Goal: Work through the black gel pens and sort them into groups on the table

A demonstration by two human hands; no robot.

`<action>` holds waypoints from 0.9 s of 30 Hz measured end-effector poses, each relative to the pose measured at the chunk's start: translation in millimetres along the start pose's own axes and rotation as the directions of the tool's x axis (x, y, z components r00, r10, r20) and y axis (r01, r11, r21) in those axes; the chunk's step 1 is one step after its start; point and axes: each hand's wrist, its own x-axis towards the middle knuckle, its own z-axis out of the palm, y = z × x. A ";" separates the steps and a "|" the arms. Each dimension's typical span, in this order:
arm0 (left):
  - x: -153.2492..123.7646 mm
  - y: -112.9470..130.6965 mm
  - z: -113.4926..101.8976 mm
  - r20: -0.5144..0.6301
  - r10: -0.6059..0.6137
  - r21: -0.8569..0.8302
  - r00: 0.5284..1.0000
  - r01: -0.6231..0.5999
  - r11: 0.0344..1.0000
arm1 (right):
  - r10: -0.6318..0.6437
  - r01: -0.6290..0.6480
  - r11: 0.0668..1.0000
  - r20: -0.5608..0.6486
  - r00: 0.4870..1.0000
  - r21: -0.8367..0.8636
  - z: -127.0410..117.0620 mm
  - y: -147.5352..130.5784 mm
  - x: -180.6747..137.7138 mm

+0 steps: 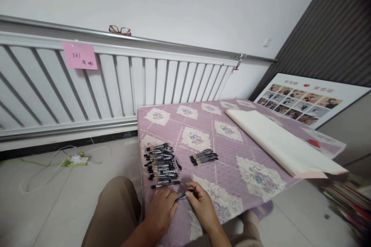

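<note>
A dark pen point(183, 196) spans the gap between my two hands near the front edge of the covered table. My right hand point(203, 204) pinches it between thumb and fingers. Closed around the pen's other end is my left hand point(160, 207), whose fingertips are partly hidden. Just beyond my left hand lies a single pen point(165, 183). A loose pile of several black-and-clear pens point(160, 161) is spread behind it, with a small black piece point(178, 164) at its right side. Further right, a smaller group of pens point(203, 157) lies side by side.
A purple floral cloth point(226, 150) covers the table. A large cream sheet point(269, 139) lies across its right side. Behind stands a white radiator point(121, 81) with glasses point(119, 30) on its pipe. A power strip point(77, 160) and cables are on the floor at left.
</note>
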 end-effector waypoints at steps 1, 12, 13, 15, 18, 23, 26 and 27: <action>-0.1 -0.2 -0.3 0.001 0.005 0.000 1.000 -0.005 1.000 | 0.008 -0.007 1.000 -0.036 0.999 0.012 -1.6 2.2 0.4; -2.1 -5.1 5.4 -0.095 0.073 0.007 0.993 -0.073 0.997 | -0.030 -0.001 0.997 -0.390 0.920 -0.077 -3.0 15.6 5.2; -2.1 -5.3 5.4 -0.093 0.069 0.011 0.993 -0.068 0.998 | -0.070 0.021 0.991 -0.378 0.923 -0.131 -1.6 14.9 5.9; -2.1 -5.4 5.3 -0.080 0.056 0.020 0.995 -0.055 0.998 | -0.125 0.052 0.977 -0.360 0.925 -0.206 0.5 14.7 7.5; -2.3 -5.4 5.7 -0.081 0.052 0.027 0.995 -0.050 0.998 | -0.168 0.073 0.961 -0.353 0.920 -0.267 1.8 16.8 10.1; -2.5 -6.9 9.0 -0.118 0.082 0.025 0.990 -0.080 0.996 | -0.187 0.074 0.943 -0.332 0.925 -0.325 3.7 18.6 12.3; -2.6 -7.9 10.0 -0.119 0.083 0.028 0.989 -0.080 0.996 | -0.201 0.085 0.943 -0.346 0.916 -0.322 4.7 17.0 12.5; -2.5 -8.0 9.8 -0.118 0.081 0.028 0.990 -0.078 0.997 | -0.203 0.089 0.945 -0.349 0.915 -0.316 4.8 16.1 12.3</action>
